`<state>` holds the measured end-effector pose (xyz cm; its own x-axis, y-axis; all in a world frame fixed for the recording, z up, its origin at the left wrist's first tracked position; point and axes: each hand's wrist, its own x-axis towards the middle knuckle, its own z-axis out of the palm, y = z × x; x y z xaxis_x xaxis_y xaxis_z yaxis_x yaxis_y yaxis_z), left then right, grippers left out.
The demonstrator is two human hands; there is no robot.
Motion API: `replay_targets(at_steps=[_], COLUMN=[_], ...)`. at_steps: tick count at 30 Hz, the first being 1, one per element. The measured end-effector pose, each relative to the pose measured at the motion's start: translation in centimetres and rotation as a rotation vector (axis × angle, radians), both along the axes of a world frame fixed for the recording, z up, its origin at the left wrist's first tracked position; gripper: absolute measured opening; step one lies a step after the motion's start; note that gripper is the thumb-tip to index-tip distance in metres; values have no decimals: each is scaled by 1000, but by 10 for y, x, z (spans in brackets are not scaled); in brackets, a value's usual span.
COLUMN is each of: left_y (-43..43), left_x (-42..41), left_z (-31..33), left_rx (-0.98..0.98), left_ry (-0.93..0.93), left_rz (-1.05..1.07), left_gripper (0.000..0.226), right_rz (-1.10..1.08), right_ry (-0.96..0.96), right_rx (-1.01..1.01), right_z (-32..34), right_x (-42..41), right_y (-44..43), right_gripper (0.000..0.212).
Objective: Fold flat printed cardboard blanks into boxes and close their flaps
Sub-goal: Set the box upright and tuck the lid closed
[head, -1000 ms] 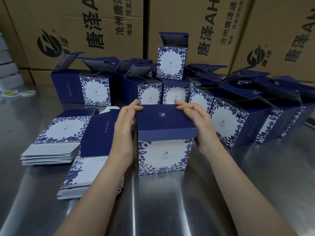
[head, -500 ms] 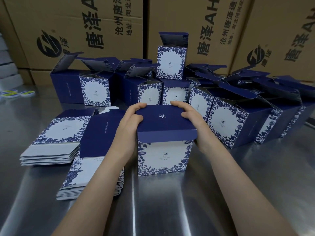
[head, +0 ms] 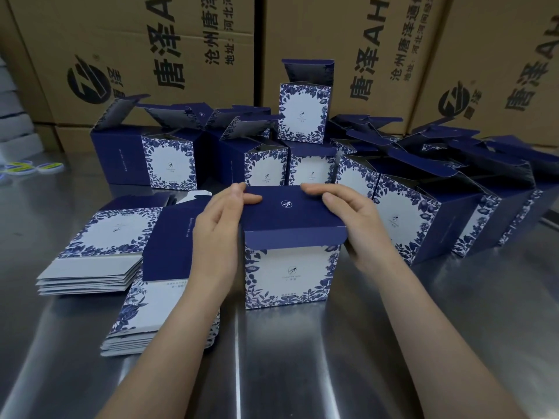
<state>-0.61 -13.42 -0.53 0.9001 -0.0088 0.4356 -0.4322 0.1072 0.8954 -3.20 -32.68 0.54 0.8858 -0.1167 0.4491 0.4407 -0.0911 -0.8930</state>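
the box (head: 287, 276) is gripped by left hand (head: 217, 228) and right hand (head: 357, 228), thumbs on the lid flap (head: 290, 211) — its tuck tab (head: 293, 239), hanging outside, could be creased if pressed down.

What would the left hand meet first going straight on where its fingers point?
Left hand, holding the lid corner of the navy floral cardboard box, points away from the person. Probably first: the open-flapped floral box in the row just behind; depth is unclear.
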Motion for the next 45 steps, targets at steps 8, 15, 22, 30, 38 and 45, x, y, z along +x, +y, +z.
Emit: replay_targets(at_steps=[8,15,22,30,38,45], left_y=[0,-2,-5,-13,-17,-14], left_x=[-3,-3,-4,-6,-4,-3], left_z=[-2,-4,-5,-11,-10,-7], left_rx=[159,144,190,230,202,178], left_ry=[-23,-173,-244,-362,-326,-255], left_rz=[-119,-93,-21,133,144,76], left_gripper=[26,28,22,14,20,20], right_rz=[179,95,-29,-66,-127,-82], right_ry=[91,-71,-115,-122,-163,-126], right_rx=[-140,-120,-217,-250,-211,-225], right_z=[4,2,-2,-1,-6,-6], right_x=[-3,-4,0,-2,0,1], right_y=[-7,-2,2,10,17,12], right_gripper=[26,18,28,25,27,25])
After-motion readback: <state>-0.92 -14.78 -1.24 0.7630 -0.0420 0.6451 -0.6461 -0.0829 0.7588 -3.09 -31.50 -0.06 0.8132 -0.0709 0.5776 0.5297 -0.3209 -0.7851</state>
